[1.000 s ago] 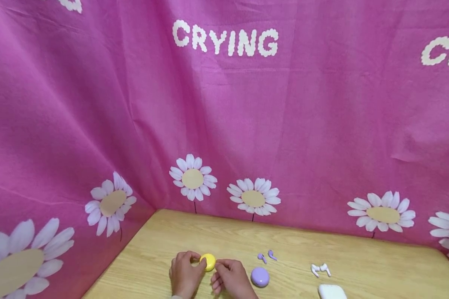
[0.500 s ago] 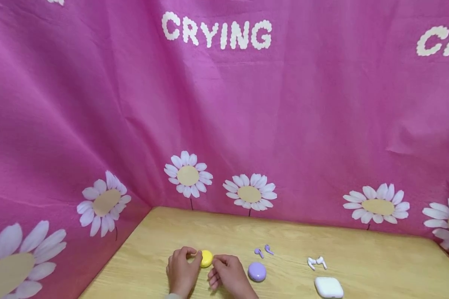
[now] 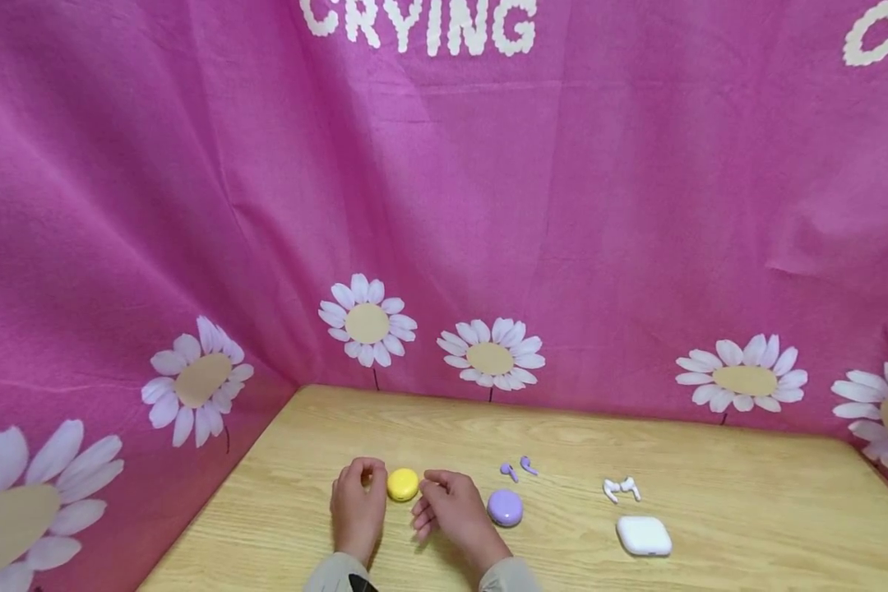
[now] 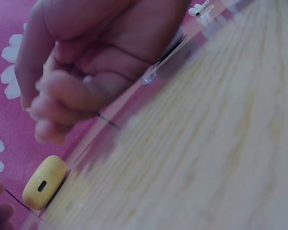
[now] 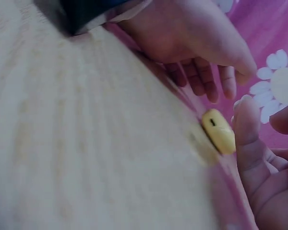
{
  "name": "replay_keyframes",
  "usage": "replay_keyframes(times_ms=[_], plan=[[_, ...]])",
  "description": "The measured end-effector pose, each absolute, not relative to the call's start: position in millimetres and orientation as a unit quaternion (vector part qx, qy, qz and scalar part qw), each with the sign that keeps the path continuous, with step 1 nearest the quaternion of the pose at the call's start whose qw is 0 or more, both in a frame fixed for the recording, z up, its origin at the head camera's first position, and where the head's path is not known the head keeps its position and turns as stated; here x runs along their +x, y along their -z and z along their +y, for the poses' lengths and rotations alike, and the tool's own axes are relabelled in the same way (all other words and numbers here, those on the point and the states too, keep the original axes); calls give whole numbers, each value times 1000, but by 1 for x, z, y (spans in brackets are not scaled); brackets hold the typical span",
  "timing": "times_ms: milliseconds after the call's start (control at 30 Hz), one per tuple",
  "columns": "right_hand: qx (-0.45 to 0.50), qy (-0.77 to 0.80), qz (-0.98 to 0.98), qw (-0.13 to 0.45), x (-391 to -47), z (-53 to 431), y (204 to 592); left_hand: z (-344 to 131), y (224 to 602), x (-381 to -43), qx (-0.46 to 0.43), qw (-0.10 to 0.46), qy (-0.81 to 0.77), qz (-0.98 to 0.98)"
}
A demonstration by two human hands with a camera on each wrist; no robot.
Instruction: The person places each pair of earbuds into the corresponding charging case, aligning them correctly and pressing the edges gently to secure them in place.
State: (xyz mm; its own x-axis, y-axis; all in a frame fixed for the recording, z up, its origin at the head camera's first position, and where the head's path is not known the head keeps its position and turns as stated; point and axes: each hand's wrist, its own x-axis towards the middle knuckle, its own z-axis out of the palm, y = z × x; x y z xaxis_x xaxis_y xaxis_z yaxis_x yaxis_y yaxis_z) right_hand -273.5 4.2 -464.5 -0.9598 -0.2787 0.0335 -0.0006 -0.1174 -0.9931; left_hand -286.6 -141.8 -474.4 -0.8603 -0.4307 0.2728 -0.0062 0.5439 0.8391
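Note:
A round yellow earbud case (image 3: 403,485) lies closed on the wooden table, its dark charging port (image 4: 42,186) on the side toward the wrist cameras. Just left of it is my left hand (image 3: 358,506), fingers loosely bent and holding nothing. In the left wrist view those fingers hang above and to the right of the case. On the other side my right hand (image 3: 455,514) is close to the case, thumb (image 5: 248,120) and forefinger apart with nothing between them. Fingertips of the right hand also show at the lower left of the left wrist view.
Right of my right hand sits a purple round case (image 3: 505,508), with two purple earbuds (image 3: 509,472) behind it. Farther right are a white case (image 3: 644,536) and two white earbuds (image 3: 622,490). A pink flowered cloth (image 3: 599,230) hangs along the table's back and left.
The left hand has drawn off the yellow case to the left and the right hand's fingers have spread; the case stays on the table. The head view has tilted down.

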Motion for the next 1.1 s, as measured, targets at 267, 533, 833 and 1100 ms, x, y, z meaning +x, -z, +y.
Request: replay_keyframes(times_ms=[267, 533, 833, 1100], plan=[[-120, 733, 665, 77, -281, 21, 436, -142, 467, -289, 90, 284, 534, -792], [-127, 711, 688, 65, -274, 40, 409, -135, 464, -271, 26, 302, 609, -733], [-81, 670, 737, 30, -273, 75, 394, -78, 470, -257, -98, 220, 664, -708], [-64, 642, 764, 12, -270, 94, 390, -43, 474, -262, -74, 197, 678, -704]])
